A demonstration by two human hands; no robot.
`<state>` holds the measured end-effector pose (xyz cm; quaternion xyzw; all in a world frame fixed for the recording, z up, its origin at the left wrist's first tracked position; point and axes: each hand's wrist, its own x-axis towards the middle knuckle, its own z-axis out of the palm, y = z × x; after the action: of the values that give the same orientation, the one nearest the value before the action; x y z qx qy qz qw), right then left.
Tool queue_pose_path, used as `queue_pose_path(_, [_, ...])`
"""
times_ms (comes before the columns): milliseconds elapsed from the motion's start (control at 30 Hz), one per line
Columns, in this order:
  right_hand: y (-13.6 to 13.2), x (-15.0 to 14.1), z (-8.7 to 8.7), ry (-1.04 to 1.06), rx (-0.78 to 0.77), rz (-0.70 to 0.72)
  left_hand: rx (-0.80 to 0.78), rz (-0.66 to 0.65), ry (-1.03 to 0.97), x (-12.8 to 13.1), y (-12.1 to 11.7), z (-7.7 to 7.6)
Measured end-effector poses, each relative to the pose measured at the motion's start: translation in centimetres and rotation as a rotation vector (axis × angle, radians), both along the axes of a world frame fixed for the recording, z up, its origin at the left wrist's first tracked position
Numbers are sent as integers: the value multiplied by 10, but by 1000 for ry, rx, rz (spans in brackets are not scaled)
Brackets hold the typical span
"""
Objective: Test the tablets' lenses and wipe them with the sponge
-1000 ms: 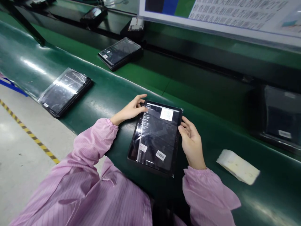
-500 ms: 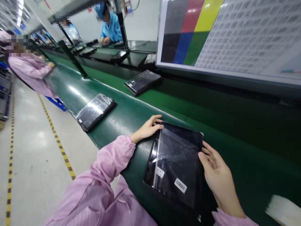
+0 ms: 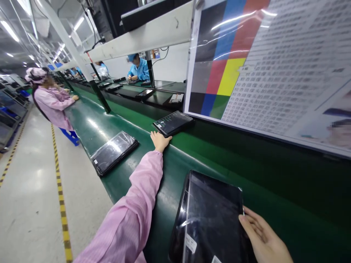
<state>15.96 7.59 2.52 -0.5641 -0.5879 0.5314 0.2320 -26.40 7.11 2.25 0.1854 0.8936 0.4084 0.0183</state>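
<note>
My right hand [image 3: 263, 233] grips the right edge of a black tablet [image 3: 216, 212] with thumb on top and fingers at the side. Clear film covers its face, and white labels show near the bottom. Another dark panel shows along its left side, partly hidden beneath it. My left hand [image 3: 161, 141] is stretched forward, fingers spread, at the near edge of a second tablet [image 3: 173, 122] with small text on its lit screen. Whether those fingers press on it or only rest beside it, I cannot tell.
A film-covered tablet [image 3: 114, 151] lies left on the green bench [image 3: 131, 175]. A chart board [image 3: 233, 80] stands at the right. A support post [image 3: 100, 96] rises from the bench. A person in pink [image 3: 55, 100] sits further left; another in blue [image 3: 141, 69] works across the line.
My left hand has let go of the near tablet's upper left corner and reached forward to the tablet behind. My right hand keeps its hold. The view has tilted up.
</note>
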Motion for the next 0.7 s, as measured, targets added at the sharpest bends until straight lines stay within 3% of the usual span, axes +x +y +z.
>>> queue_pose_path(167, [3,1,8,-83,-29,26,130,-24,-82,-6,6,-9])
queue_pose_path(500, [5,8,-10,-12,64,111,858,-188,-548,-10,9,5])
queue_pose_path(700, [-1,9,-5,119,132,98,1014,-224,-861,11,9,-2])
